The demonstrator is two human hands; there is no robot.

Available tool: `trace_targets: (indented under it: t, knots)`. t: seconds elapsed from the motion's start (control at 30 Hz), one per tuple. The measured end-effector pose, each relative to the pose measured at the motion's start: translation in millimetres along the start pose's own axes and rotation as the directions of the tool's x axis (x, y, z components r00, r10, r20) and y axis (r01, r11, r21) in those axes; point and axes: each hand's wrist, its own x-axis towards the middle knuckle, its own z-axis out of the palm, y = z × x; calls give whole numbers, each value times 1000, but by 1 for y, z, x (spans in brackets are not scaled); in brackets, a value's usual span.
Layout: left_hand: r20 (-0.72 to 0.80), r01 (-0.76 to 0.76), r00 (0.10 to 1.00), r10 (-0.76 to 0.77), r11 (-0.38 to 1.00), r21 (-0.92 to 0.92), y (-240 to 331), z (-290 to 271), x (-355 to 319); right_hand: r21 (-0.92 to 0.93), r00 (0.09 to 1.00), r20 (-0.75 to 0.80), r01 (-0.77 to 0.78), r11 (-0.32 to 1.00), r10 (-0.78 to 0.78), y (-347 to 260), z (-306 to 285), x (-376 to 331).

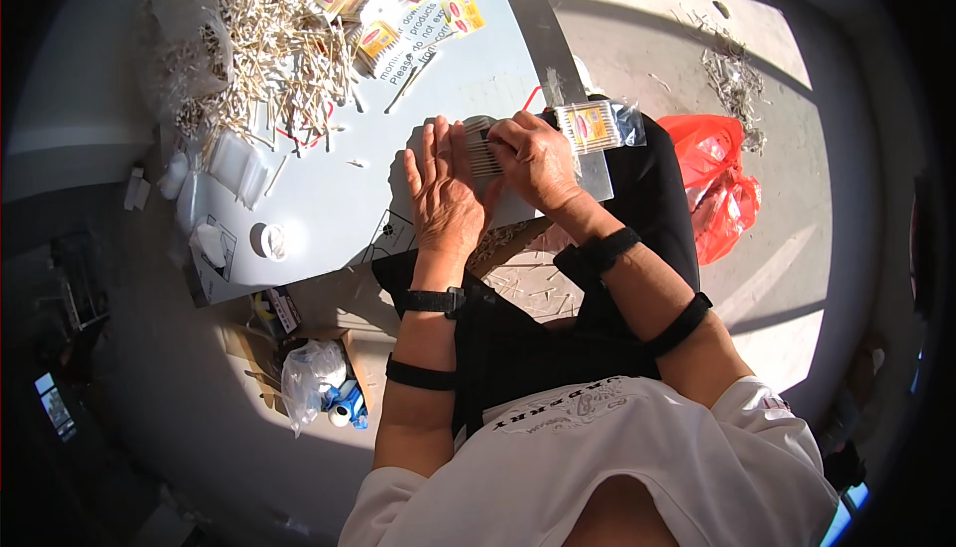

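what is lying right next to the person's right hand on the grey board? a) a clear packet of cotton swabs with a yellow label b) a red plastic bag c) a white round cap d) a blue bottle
a: a clear packet of cotton swabs with a yellow label lies on the grey board just beyond the right hand, while the red plastic bag lies off the board on the floor.

A pale grey board (pixel 438 99) serves as the work surface, tilted across the person's lap. Beyond the left hand (pixel 443 194) a big heap of loose cotton swabs (pixel 269 39) spreads over its far corner, with small yellow-labelled packets (pixel 398 0) beside it. A row of swabs (pixel 483 154) lies under both hands, the right hand (pixel 538 159) pressing on them.
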Motion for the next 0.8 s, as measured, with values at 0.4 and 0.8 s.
trace_targets:
  t: [0.4,0.8]
  knots:
    - [39,-27,999,31,995,-96,-2,-6,-2,-100,951,183,271,957,-250,4,-16,21]
    - [15,-67,998,67,998,-7,6,1,1,-118,948,103,312,943,-301,12,-20,9]
